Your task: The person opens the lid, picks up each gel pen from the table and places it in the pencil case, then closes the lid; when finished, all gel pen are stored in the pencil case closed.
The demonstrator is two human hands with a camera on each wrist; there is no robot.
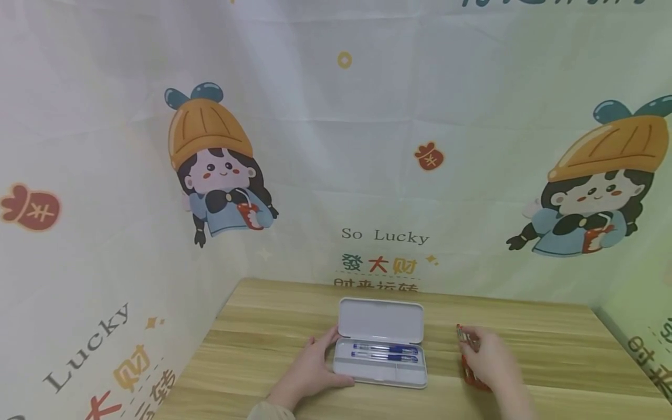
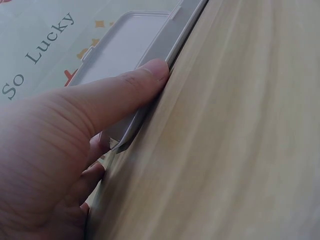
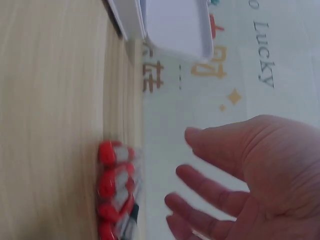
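A white pencil case (image 1: 380,382) lies on the table with its lid (image 1: 380,319) raised at the back. Two clear pens (image 1: 385,356) with blue caps lie side by side in its rear compartment. My left hand (image 1: 310,367) grips the left end, thumb along the front edge, other fingers behind the end. At the right, my right hand (image 1: 490,359) hovers above several red-ended, pen-like items (image 3: 112,185). In the right wrist view its fingers are spread, apart from those items; the head view hides part of them behind the hand.
The wooden table (image 1: 273,326) meets a printed cloth backdrop (image 1: 310,175) at its back and sides. Bare wood lies between the case and the red-ended items. The case's front compartment has a small divider at the right.
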